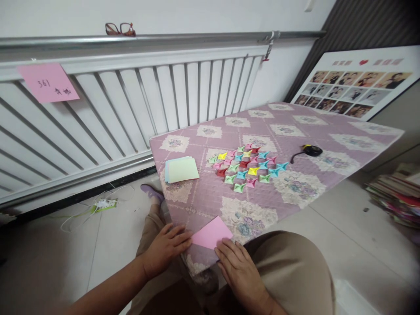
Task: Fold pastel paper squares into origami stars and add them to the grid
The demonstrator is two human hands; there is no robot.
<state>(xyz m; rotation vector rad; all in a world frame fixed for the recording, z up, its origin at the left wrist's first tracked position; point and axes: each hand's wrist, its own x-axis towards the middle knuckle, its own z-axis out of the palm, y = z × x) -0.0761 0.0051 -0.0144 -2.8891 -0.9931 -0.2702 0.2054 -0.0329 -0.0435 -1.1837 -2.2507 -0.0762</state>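
Observation:
A pink sheet of paper (213, 232) lies near the front corner of the cloth-covered table (203, 201). Its left point is under or against the fingertips of my left hand (170, 243), whose fingers are stretched out flat. My right hand (234, 262) rests its fingertips on the sheet's lower right edge, the fingers extended side by side. Farther back on the left sits a stack of coloured paper (183, 169), pale green on top. Several small folded paper shapes (243, 164) in pink, red, yellow, green and blue stand in rows at the middle.
A black and yellow object with a strap (311, 150) lies toward the right of the table. Behind are a white radiator (183, 92), a rail with glasses (120, 29) and a photo board (354, 83). Stacked papers (398, 188) stand at the right.

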